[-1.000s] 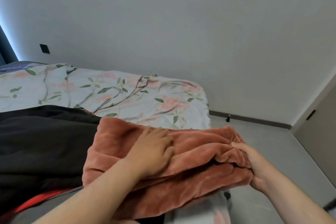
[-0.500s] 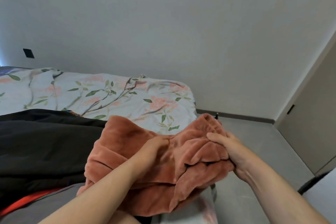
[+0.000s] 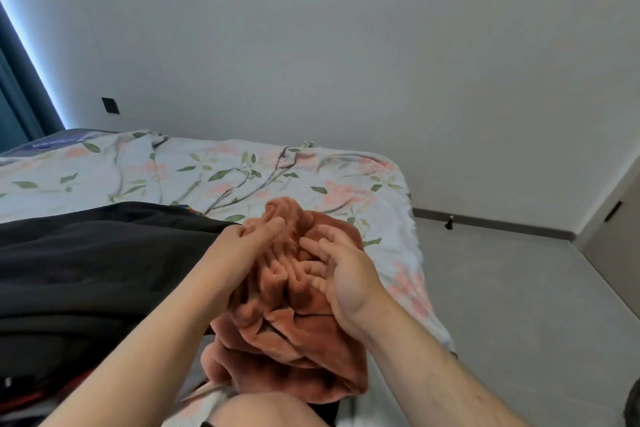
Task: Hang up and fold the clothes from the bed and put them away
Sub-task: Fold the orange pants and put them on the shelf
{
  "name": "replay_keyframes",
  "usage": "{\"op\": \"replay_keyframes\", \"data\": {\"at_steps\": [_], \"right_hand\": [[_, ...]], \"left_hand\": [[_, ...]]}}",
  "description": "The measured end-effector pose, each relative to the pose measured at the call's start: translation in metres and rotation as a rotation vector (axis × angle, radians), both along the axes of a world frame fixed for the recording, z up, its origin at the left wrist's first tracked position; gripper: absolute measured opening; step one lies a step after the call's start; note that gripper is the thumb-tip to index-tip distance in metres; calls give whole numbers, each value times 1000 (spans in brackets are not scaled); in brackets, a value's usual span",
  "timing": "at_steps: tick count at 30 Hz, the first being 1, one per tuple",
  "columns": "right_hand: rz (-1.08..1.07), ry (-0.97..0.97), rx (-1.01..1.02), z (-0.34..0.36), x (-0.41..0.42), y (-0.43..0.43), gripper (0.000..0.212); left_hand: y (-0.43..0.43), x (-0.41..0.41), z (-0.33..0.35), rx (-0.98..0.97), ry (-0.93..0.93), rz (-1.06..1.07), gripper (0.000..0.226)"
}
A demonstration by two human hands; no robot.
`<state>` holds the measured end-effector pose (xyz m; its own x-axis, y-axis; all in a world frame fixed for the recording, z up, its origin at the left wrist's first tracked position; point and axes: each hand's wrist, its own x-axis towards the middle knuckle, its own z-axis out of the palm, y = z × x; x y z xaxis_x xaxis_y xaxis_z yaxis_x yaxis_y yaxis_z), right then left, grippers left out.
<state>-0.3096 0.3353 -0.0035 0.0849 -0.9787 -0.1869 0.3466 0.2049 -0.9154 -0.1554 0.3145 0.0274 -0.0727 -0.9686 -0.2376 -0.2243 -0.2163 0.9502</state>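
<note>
While both hands [image 3: 249,243] [image 3: 343,277] squeeze it, plush rust fleece [image 3: 298,333] bunches.

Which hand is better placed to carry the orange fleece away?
Probably the left. The left hand pinches the top of the orange fleece, thumb over the fabric; the right hand only rests open against its side.
</note>
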Motion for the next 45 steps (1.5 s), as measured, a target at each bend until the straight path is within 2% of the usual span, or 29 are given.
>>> {"op": "replay_keyframes", "data": {"at_steps": [4,6,9,11,13,15,19,22,25,30,32,38,40,42,43,44,45], "right_hand": [[-15,-240,188,-15,9,-1,32],[11,-276,227,-19,4,0,35],[-59,-205,183,-25,-15,-1,34],[-224,-5,135,-34,-32,-2,27],[-301,307,121,-48,-46,1,13],[-227,457,158,-63,-49,3,33],[-29,320,275,-77,-35,-5,85],[28,148,382,-81,-26,-15,96],[17,68,411,-90,-23,-18,93],[-32,21,322,-93,-28,-9,68],[-77,7,260,-83,-35,-4,64],[-150,1,72,-28,-80,30,54],[-213,11,32,-8,-100,51,61],[-270,28,-9,11,-119,77,67],[-298,43,-31,20,-129,91,70],[-328,60,-53,29,-138,105,73],[-362,75,-79,37,-148,119,73]], "left_hand": [[10,22,-29,-6,-256,28,57],[6,24,-41,14,-338,20,58],[-2,28,-54,24,-388,79,65],[-7,34,-59,70,-405,95,74],[-14,42,-68,166,-263,99,77],[-19,51,-77,279,-98,66,72],[-29,70,-95,385,8,17,82],[-33,77,-104,411,78,-21,84],[-31,76,-109,410,119,-55,79],[-23,70,-112,309,218,-48,70],[-17,65,-106,247,294,-49,57],[3,13,-56,9,308,-11,14],[20,-9,-37,-37,375,-91,27],[38,-32,-19,-84,408,-163,65],[46,-45,-11,-94,419,-182,75],[53,-58,-5,-94,430,-206,68],[60,-71,1,-95,452,-227,46]]}}
